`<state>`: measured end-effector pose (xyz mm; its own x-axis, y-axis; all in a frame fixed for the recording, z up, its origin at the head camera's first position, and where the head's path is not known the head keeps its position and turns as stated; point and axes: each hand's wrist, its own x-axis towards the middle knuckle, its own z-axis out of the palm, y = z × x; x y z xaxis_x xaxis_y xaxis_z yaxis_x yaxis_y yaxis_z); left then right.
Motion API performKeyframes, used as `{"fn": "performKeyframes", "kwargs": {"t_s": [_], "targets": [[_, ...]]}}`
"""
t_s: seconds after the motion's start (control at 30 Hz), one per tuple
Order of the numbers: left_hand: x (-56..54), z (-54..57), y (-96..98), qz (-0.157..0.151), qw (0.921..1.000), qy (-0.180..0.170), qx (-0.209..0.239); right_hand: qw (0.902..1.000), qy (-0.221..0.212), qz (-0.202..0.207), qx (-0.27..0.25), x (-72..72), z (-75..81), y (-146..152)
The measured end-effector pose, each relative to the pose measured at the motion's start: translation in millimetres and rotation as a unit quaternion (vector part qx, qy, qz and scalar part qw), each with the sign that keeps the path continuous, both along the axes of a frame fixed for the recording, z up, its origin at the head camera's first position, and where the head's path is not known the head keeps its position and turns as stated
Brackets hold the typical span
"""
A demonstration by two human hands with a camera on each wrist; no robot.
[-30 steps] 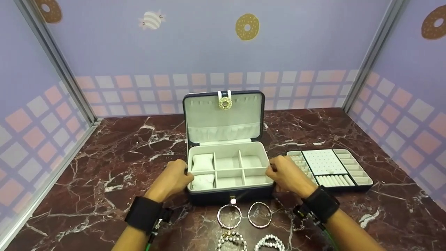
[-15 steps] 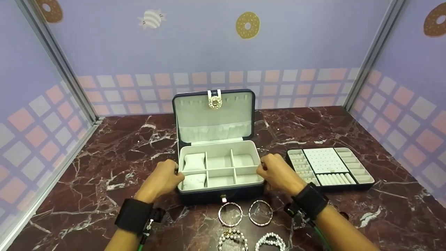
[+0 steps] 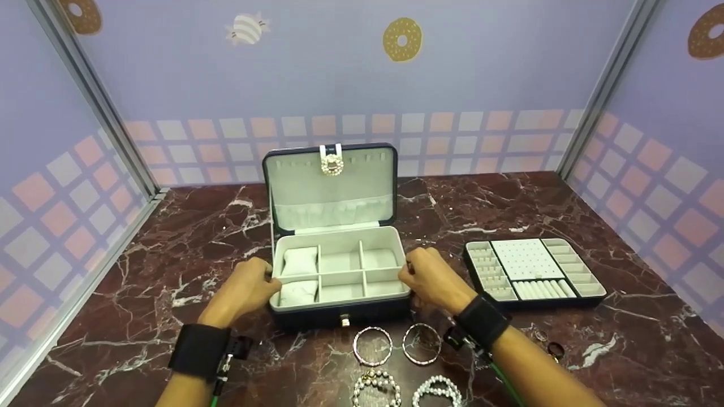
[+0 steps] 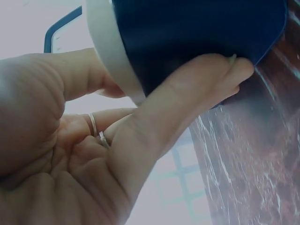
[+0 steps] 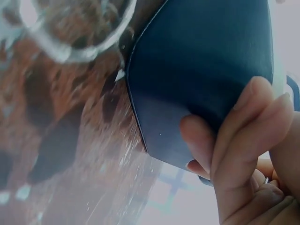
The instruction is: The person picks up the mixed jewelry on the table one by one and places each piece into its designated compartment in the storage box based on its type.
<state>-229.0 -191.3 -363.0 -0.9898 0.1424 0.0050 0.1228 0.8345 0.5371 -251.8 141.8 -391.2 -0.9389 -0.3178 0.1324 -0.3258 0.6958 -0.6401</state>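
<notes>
A dark blue jewelry box point(image 3: 317, 317) stands on the marbled table with its lid point(image 3: 334, 189) raised. Its cream interior has several compartments, and white cushions point(image 3: 300, 261) fill the two on the left. My left hand point(image 3: 244, 289) grips the box's left side, thumb at the cream rim and fingers along the blue outer wall point(image 4: 192, 37). On the opposite side my right hand point(image 3: 434, 278) holds the right wall, its fingertips against the blue surface point(image 5: 201, 56) in the right wrist view. A small metal clasp point(image 3: 345, 321) shows at the front.
To the right lies a jewelry tray point(image 3: 523, 257) with ring rolls and small slots. Two bangles point(image 3: 354, 346) and pearl bracelets point(image 3: 438, 382) are in front of the box. Near my right forearm are small rings point(image 3: 556, 350). Patterned walls point(image 3: 317, 73) enclose the table.
Both hands have moved left together with the jewelry box, widening the gap between it and the tray. The rings beside my right forearm have come into view.
</notes>
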Motion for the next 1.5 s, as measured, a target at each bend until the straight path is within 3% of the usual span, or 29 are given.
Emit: {"fn": "performKeyframes", "kwargs": {"t_s": [0.13,0.23,0.67,1.17,1.33,1.5], "targets": [[-1.1,-1.3,-8.1,0.001,1.0,0.004,0.0,0.9981,0.055,0.012,0.025,-3.3,-2.5,-8],[-1.0,-2.0,-13.3,0.002,1.0,0.006,0.001,0.997,0.07,0.015,0.029,-4.4,-3.2,-13],[1.2,1.7,-38.1,0.005,0.9997,-0.01,-0.02,0.9997,-0.001,0.021,-0.011,-1.8,0.3,-40],[1.4,2.4,-70.8,0.017,0.9991,0.001,-0.04,0.9994,-0.012,0.031,-0.01,-4.6,2.8,-73],[4.4,1.1,-81.1,0.03,0.9988,-0.01,-0.037,0.9985,-0.048,0.026,-0.004,-3.7,3.6,-84],[3.8,2.1,-89.0,0.031,0.9986,-0.017,-0.04,0.9983,-0.054,0.023,0.007,-4.6,5.8,-94]]}}
